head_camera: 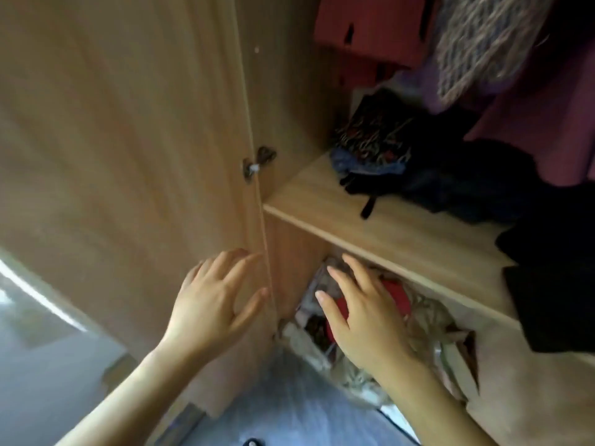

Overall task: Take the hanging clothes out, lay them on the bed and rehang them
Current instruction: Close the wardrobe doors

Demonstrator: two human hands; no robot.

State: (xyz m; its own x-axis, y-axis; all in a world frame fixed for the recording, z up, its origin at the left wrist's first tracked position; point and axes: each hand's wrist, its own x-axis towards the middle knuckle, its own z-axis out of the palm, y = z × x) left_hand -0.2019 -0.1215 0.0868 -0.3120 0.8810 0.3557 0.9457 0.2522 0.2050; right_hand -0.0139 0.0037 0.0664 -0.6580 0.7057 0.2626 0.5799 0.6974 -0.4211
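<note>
Hanging clothes (489,43) not yet out of the wardrobe; the task looks barely begun.

They hang at the far right above the shelf (386,230): a red garment (370,27), a grey knit and a purple piece (547,130), none of them in a hand. The left hand (212,300), fingers spread, lies against the edge of the open door (128,140) on the left. The right hand (363,313), also spread and holding nothing, hovers in front of the lower compartment, over crumpled bags (428,320). Dark folded clothes (450,181) sit on the shelf. No bed is in view, so taking out, laying down and rehanging all seem to remain.
</note>
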